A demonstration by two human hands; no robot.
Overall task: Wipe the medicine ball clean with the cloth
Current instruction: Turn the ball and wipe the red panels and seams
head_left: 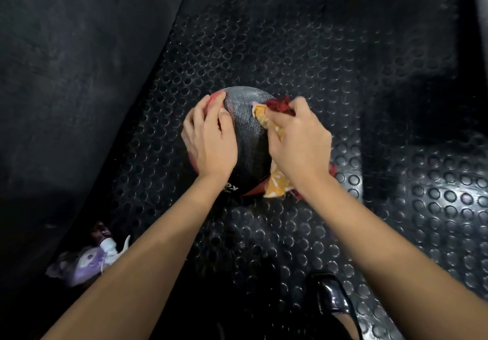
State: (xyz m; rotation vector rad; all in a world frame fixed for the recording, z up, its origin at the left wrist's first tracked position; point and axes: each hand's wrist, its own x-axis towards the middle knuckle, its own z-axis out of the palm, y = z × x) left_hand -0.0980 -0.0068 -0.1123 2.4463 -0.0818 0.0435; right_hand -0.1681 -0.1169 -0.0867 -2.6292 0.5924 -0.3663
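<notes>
Two bare forearms reach in from the near edge, with a glossy black shoe (333,298) low at the near right and a pale purple-and-white spray bottle (87,261) lying on its side at the near left. All of it sits on a black rubber floor mat with raised round studs (427,207).

Further in, at the middle of the scene, rests the round black-and-red textured medicine ball (244,133) (part of a white printed marking shows on its near side). The left hand (210,139) lies spread on the ball's left side, fingers straight and pressing on the surface, nothing held in it. The right hand (298,141) is on the ball's right side, fingers curled round a bunched orange-and-dark-red patterned cloth (276,185), which is pressed against the ball and hangs out below the hand.

Beyond the ball the studded mat runs on into dark shadow, and a smooth dark floor surface (66,62) fills the far left.
</notes>
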